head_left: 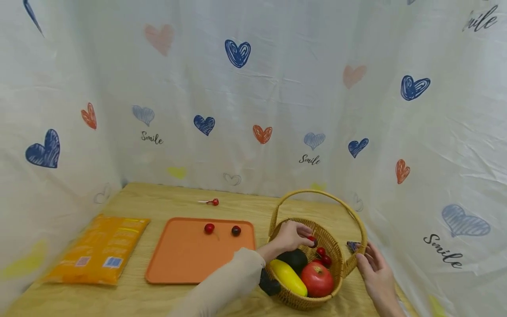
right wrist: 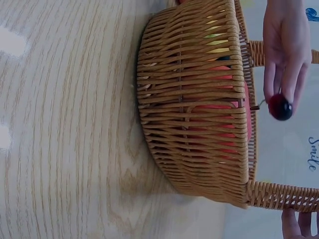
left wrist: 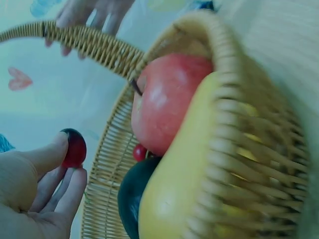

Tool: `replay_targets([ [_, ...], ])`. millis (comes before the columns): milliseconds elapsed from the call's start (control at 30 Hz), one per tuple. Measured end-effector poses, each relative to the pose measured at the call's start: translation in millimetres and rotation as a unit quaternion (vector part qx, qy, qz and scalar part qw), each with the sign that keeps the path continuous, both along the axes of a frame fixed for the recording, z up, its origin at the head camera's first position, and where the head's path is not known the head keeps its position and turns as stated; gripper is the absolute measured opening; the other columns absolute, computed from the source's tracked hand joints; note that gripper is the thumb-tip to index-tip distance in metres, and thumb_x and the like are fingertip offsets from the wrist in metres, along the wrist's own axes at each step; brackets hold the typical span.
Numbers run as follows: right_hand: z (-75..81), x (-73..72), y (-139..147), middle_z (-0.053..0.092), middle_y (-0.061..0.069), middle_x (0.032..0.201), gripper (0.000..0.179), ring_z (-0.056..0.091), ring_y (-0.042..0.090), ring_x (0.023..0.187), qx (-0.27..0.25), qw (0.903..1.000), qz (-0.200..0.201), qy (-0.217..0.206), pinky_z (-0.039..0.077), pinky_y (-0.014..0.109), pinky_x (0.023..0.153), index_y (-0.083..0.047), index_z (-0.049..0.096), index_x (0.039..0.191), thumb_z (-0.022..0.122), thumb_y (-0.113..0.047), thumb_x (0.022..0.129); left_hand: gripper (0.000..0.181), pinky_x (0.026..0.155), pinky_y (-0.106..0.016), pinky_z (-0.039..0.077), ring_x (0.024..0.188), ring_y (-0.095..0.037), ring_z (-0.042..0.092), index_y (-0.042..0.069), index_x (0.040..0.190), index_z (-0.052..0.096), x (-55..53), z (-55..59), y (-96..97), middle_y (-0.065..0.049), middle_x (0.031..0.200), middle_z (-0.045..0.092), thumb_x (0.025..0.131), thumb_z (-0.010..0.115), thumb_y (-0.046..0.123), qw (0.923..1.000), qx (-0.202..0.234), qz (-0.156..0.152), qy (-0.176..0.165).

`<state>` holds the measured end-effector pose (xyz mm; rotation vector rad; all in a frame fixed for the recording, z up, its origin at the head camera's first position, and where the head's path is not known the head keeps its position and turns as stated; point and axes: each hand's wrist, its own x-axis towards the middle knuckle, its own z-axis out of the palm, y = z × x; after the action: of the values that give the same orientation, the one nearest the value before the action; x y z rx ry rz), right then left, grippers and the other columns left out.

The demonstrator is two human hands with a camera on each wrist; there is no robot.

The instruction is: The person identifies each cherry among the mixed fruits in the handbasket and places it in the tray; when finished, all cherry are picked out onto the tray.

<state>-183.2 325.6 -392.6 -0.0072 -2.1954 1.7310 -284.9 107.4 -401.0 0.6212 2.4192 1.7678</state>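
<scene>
Thumb and fingertips of my left hand (head_left: 291, 237) pinch a dark red cherry (left wrist: 75, 148) above the wicker basket (head_left: 336, 290). In the right wrist view a thin stem trails from this cherry (right wrist: 280, 107). My right hand (head_left: 376, 268) grips the basket's handle (head_left: 362, 237) low on its right side, thumb in front and fingers behind. Inside the basket lie a red apple-like fruit (head_left: 317, 279), a long yellow fruit (head_left: 288, 277), a dark green fruit (head_left: 294, 260) and small red cherries (head_left: 325, 260).
Left of the basket is an orange tray (head_left: 186, 259) bearing a red cherry (head_left: 209, 228) and a darker one (head_left: 236, 230). Behind it lies a red lollipop (head_left: 215, 202). An orange packet (head_left: 103, 251) is at far left. A black object (head_left: 270, 284) sits against the basket's left side.
</scene>
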Motion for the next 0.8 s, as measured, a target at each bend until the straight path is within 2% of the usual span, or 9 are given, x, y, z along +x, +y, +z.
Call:
replay_targets([
  [200, -1.0, -0.9, 0, 0.045, -0.014, 0.117, 0.064, 0.046, -0.019, 0.099, 0.008, 0.9998, -0.009, -0.018, 0.043, 0.006, 0.079, -0.001, 0.023, 0.149, 0.053, -0.026, 0.098, 0.027, 0.069, -0.022, 0.052, 0.079, -0.005, 0.063, 0.009, 0.103, 0.073, 14.2, 1.6, -18.6, 0.005, 0.086, 0.07, 0.076, 0.079, 0.013, 0.9999, 0.004, -0.016, -0.002],
  [400, -1.8, -0.4, 2, 0.044, -0.018, 0.114, 0.066, 0.045, -0.021, 0.096, 0.013, 0.9993, -0.018, -0.029, 0.043, 0.006, 0.077, -0.001, 0.022, 0.149, 0.053, -0.027, 0.097, 0.026, 0.07, -0.021, 0.052, 0.079, -0.004, 0.064, 0.009, 0.103, 0.073, 22.5, 3.6, -35.9, 0.002, 0.089, 0.071, 0.077, 0.078, 0.011, 0.9993, 0.019, -0.031, 0.009],
  [567, -2.2, -0.1, 4, 0.042, -0.016, 0.115, 0.067, 0.044, -0.023, 0.093, 0.024, 0.9984, -0.033, -0.04, 0.044, 0.006, 0.074, -0.001, 0.022, 0.149, 0.053, -0.029, 0.097, 0.029, 0.073, -0.022, 0.052, 0.084, -0.008, 0.064, 0.007, 0.107, 0.071, 29.0, 7.5, -61.5, 0.003, 0.094, 0.07, 0.08, 0.077, 0.012, 0.9985, 0.031, -0.042, 0.014],
  [667, -2.5, -0.5, 5, 0.043, -0.017, 0.114, 0.066, 0.045, -0.023, 0.093, 0.028, 0.9984, -0.034, -0.035, 0.045, 0.006, 0.073, -0.001, 0.023, 0.149, 0.054, -0.027, 0.097, 0.029, 0.077, -0.026, 0.052, 0.09, -0.015, 0.064, 0.005, 0.108, 0.07, 32.4, 10.6, -83.1, -0.003, 0.098, 0.07, 0.08, 0.076, 0.009, 0.9983, 0.047, -0.032, 0.013],
  [800, -1.8, -1.5, 5, 0.043, -0.02, 0.112, 0.065, 0.044, -0.024, 0.093, 0.044, 0.9977, -0.037, -0.035, 0.045, 0.006, 0.073, -0.002, 0.024, 0.149, 0.053, -0.028, 0.097, 0.032, 0.08, -0.03, 0.052, 0.094, -0.02, 0.064, 0.002, 0.111, 0.068, 27.9, 7.4, -117.3, -0.008, 0.101, 0.069, 0.081, 0.075, 0.008, 0.9978, 0.066, -0.006, 0.007],
])
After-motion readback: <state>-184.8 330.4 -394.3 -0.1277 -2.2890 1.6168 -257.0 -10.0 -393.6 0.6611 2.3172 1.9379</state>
